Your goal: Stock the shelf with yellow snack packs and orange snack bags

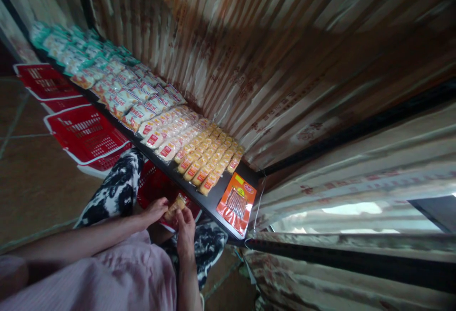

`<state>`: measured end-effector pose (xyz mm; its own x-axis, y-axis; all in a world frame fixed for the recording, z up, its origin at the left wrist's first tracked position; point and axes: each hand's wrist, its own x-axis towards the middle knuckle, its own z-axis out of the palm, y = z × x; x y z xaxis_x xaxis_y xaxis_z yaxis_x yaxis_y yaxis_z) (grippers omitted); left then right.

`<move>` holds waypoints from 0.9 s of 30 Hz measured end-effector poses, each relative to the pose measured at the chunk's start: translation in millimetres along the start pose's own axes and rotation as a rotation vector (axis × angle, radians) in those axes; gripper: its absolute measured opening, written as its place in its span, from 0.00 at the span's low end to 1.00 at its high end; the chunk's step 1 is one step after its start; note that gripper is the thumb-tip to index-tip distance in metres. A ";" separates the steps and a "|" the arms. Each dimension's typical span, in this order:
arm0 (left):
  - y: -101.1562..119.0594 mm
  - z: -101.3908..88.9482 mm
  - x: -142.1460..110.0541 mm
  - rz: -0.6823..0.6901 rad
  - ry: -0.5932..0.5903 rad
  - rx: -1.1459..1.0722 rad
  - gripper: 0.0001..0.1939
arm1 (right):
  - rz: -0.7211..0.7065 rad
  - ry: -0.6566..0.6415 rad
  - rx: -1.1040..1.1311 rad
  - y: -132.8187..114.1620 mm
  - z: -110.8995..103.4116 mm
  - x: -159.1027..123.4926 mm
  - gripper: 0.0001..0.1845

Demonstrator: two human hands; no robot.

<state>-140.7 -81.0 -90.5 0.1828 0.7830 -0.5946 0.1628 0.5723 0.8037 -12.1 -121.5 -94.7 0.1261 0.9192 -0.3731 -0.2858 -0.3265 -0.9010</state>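
Observation:
Between my two hands, over a red basket (147, 183) set between my knees, is a small yellow-brown roll in clear wrapping (174, 208). Its left side is gripped by the curled fingers of my left hand (156, 210). My right hand (185, 224) pinches the other side with thumb and fingers. Just beyond, similar yellow wrapped rolls (204, 164) with red labels stand in rows on a dark shelf (178, 176). Part of the held roll is hidden by my fingers.
Paler wrapped packs (167, 133), white printed packs (142, 107) and green-topped packs (78, 47) fill the shelf leftward. An orange snack packet (237, 204) lies at its right end. Red baskets (89, 133) stand on the tiled floor. Pleated sheeting (228, 54) hangs behind.

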 end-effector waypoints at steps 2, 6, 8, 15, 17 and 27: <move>2.1 -2.1 -2.7 0.011 -0.013 -0.021 0.05 | -0.009 0.005 -0.011 -5.3 1.6 -1.2 0.22; 10.2 -4.7 -11.0 0.032 -0.045 -0.037 0.05 | -0.022 0.026 -0.030 -18.1 2.7 -4.4 0.19; 16.2 -4.5 -16.4 0.035 -0.073 -0.045 0.06 | -0.037 0.041 -0.033 -24.7 2.7 -6.8 0.19; 37.4 0.2 -27.1 0.141 -0.069 -0.079 0.13 | -0.108 0.094 -0.114 -44.4 -0.6 -12.8 0.21; 40.2 3.0 -25.1 0.161 -0.114 -0.114 0.17 | -0.148 0.106 -0.155 -49.1 -3.4 -12.8 0.21; 51.3 31.3 -13.9 0.210 -0.227 -0.128 0.20 | -0.200 0.231 -0.247 -66.5 -20.6 -10.9 0.20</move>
<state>-104.5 -70.2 -41.6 0.4129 0.8211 -0.3940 -0.0218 0.4414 0.8971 25.0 -114.4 -35.3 0.3751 0.9053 -0.1992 0.0000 -0.2149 -0.9766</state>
